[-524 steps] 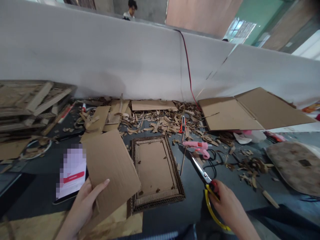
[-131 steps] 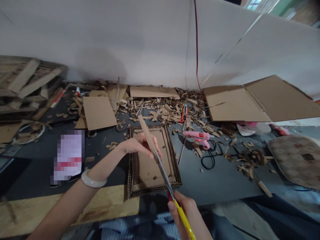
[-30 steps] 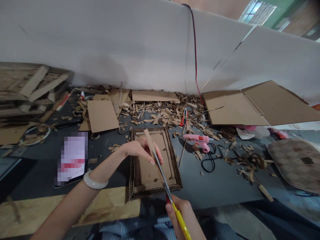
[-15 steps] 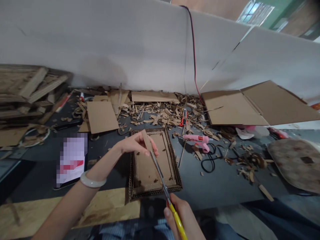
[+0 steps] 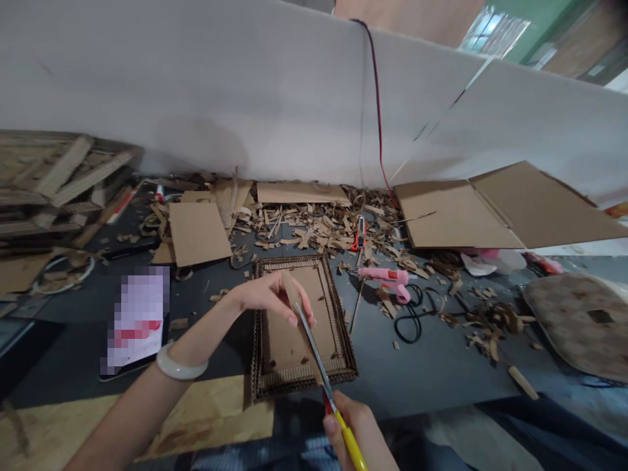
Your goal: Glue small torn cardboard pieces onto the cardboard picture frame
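My left hand (image 5: pixel 272 296), with a white bangle at the wrist, pinches a narrow cardboard strip (image 5: pixel 290 288) between thumb and fingers. My right hand (image 5: pixel 360 425) grips a pair of scissors (image 5: pixel 314 345) with a yellow handle and a bit of red beside it. Their long metal blades lie along the strip, the tips close to my left fingers. How far the blades are parted I cannot tell. Beneath both hands a rectangular cardboard tray (image 5: pixel 256 340) with layered corrugated edges rests on the dark table; small dark spots dot its inside.
A pink glue gun (image 5: pixel 385 275) with a black cord and an orange utility knife (image 5: pixel 360 232) lie right of the tray. Cardboard scraps (image 5: pixel 314 226) cover the back. A phone (image 5: pixel 137 320) lies left, a folded cardboard sheet (image 5: pixel 456 212) and a patterned bag (image 5: pixel 574 320) right.
My left hand and the strip have dropped a little toward me. The strip's lower end now shows beside the blades, near the scissors' handle. The view has shifted slightly.
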Demonstrator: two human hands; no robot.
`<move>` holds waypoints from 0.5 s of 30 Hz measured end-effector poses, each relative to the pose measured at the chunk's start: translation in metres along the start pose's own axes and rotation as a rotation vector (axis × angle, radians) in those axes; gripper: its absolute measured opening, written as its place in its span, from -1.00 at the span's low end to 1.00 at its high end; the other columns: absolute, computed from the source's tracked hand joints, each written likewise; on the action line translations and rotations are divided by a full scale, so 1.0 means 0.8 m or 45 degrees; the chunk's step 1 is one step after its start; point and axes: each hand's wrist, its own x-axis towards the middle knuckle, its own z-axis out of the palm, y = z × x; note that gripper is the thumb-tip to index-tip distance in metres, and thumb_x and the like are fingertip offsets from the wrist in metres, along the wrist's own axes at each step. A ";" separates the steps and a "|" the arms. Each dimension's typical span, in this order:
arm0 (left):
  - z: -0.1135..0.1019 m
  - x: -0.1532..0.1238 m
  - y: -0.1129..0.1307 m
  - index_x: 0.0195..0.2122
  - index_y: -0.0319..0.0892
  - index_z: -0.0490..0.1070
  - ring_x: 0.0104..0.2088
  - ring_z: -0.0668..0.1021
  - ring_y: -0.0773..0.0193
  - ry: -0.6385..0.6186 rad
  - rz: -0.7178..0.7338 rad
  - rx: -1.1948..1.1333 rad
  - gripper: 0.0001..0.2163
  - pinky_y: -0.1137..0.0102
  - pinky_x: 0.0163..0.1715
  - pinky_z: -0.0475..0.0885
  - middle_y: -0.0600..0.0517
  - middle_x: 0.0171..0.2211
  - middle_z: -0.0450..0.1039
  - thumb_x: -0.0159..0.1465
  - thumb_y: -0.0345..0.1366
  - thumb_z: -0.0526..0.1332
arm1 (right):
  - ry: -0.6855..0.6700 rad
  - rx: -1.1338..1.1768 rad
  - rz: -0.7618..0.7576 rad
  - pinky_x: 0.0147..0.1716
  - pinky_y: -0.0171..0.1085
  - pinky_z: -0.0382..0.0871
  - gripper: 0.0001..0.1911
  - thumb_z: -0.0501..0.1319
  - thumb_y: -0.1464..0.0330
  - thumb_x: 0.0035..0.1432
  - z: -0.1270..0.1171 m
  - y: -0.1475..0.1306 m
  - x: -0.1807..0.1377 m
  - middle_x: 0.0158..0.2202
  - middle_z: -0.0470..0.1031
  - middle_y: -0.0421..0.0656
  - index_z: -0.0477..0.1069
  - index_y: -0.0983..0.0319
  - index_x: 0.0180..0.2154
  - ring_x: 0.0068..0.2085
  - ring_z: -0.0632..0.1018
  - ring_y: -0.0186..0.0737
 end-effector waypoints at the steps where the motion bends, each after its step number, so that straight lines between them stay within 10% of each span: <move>1: 0.001 0.000 0.001 -0.41 -0.26 0.54 -0.31 0.60 0.17 0.002 0.000 0.005 -0.80 0.41 -0.29 0.48 -0.10 -0.41 0.59 -0.12 -0.46 0.40 | 0.019 0.014 0.003 -0.65 -0.39 0.01 -0.43 -0.18 -0.04 0.14 0.002 0.001 0.002 -0.65 0.06 -0.29 0.25 0.27 -0.55 -0.62 0.14 -0.39; 15: -0.017 -0.002 0.000 -0.43 -0.25 0.54 -0.33 0.60 0.20 0.168 0.095 0.029 -0.80 0.42 -0.29 0.45 -0.10 -0.41 0.59 -0.14 -0.42 0.42 | 0.166 -0.033 -0.056 -0.61 -0.39 0.10 -0.38 -0.20 -0.08 0.12 0.007 0.006 0.000 -0.65 0.18 -0.23 0.28 0.26 -0.56 -0.60 0.24 -0.35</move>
